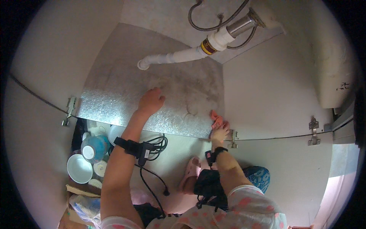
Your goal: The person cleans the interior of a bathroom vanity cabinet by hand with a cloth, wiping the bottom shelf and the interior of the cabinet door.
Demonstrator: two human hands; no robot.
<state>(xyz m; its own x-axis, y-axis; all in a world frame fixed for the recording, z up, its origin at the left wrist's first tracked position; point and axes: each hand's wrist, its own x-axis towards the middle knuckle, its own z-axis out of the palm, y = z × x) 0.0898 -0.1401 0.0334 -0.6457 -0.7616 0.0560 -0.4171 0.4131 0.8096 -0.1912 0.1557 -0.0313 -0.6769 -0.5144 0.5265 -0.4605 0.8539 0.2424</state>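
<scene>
Inside a cabinet, a silvery foil-textured liner [114,100] covers the bottom, with dusty brown stains at its middle and rear. My left hand [151,101] is over the middle of the liner, its fingers curled; whether it holds anything is hidden. At the liner's front right corner, my right hand [220,132] grips a crumpled orange-pink cloth [216,118] against the surface. A white drain pipe [177,56] slopes down from a metal drain fitting [243,25] into the liner behind my left hand. Both wrists wear black straps with small devices.
Braided hoses [206,28] hang near the drain. Metal hinges [70,107] sit at the left, others [314,130] at the right. Below the cabinet's front left are a white bowl [80,169], a blue container [95,147] and a cardboard box [83,191]. Black cables [157,146] hang beneath my left forearm.
</scene>
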